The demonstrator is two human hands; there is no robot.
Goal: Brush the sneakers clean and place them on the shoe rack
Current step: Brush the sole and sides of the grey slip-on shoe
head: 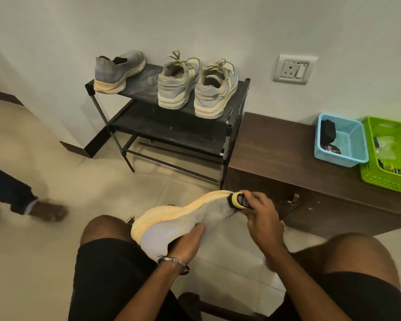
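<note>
Here the right hand (262, 216) grips a brush (237, 200), bristles against the toe of a grey sneaker (171, 224). The left hand (190, 242) holds the heel end, fingers curled around it. The sneaker lies sole-up above the knees, long axis running lower-left to upper-right. Three shoes stand on the shoe rack (236, 105) beyond.

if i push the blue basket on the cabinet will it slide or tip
The blue basket would probably slide easily: it looks like thin perforated plastic, holds only a couple of small dark items, and sits on the smooth cabinet top. Tipping seems unlikely, since it is low and wide. It touches or nearly touches the green basket, so pushing that way may nudge both.
</note>
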